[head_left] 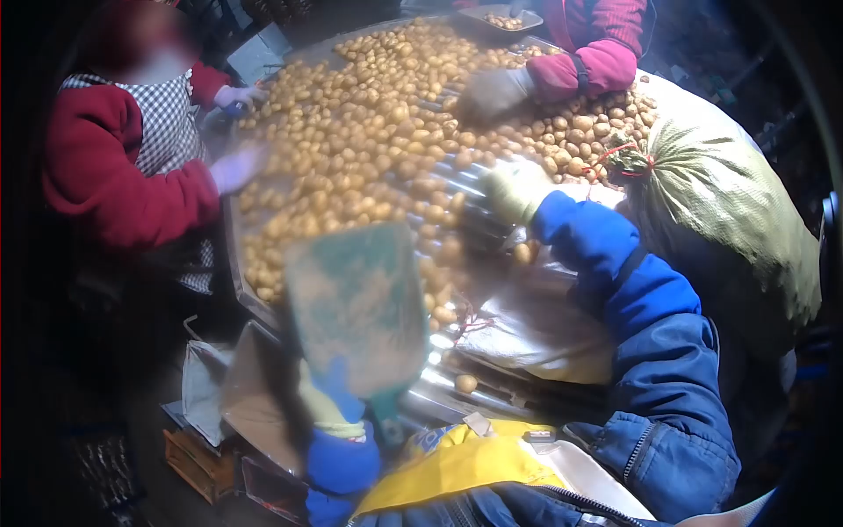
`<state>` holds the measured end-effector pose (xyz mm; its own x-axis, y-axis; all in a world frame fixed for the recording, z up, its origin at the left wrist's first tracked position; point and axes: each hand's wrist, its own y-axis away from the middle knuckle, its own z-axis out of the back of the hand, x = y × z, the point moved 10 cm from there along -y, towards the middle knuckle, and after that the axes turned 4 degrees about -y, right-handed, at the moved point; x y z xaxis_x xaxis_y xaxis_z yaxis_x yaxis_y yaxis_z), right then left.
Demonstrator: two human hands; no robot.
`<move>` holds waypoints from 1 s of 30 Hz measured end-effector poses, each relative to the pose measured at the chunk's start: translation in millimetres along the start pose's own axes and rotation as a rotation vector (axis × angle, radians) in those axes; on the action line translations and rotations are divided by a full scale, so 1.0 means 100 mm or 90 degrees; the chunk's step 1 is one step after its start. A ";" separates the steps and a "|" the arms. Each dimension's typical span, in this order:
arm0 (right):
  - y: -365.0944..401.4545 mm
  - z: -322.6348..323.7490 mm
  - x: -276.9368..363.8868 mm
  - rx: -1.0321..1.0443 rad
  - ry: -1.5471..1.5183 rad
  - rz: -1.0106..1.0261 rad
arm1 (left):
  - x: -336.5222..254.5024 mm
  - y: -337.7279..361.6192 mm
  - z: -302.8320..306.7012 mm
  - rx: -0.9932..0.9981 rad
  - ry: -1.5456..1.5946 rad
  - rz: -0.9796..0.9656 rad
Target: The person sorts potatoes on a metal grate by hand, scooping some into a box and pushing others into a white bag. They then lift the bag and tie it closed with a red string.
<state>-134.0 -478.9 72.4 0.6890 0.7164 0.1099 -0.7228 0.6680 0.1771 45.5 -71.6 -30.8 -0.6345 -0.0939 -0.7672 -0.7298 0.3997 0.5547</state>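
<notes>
My left hand (334,400), in a yellow and blue glove, grips a green scoop (356,303) with a dusty flat face, held over the near left part of the metal table (235,250). Small round potatoes (342,123) cover much of the table beyond it. My right hand (516,189), in a pale yellow glove, reaches over the metal bars at the potatoes' right side. It is blurred, and its fingers cannot be made out. One loose potato (465,383) lies on the bars near my body.
At the left a person in a red top (132,167) works with gloved hands. Another person's gloved hand (496,95) is at the far right. A full, tied sack (720,184) stands at right; a metal scoop (500,19) lies at the far edge. Bins (259,386) stand lower left.
</notes>
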 end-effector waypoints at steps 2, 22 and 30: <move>-0.04 -0.01 -0.44 0.063 0.062 -0.153 | 0.01 -0.04 0.05 -0.023 0.011 0.009; -0.31 -0.67 -0.85 0.249 0.025 -0.184 | -0.09 -0.08 -0.22 0.009 -0.027 0.033; -0.33 -0.59 -0.92 0.219 -0.016 -0.255 | -0.05 -0.22 -0.17 0.052 -0.033 -0.010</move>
<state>-176.4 -554.6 -1.2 0.9119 0.4103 -0.0096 -0.3459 0.7808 0.5202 60.1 -95.5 -33.6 -0.6072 -0.0538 -0.7927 -0.7154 0.4711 0.5160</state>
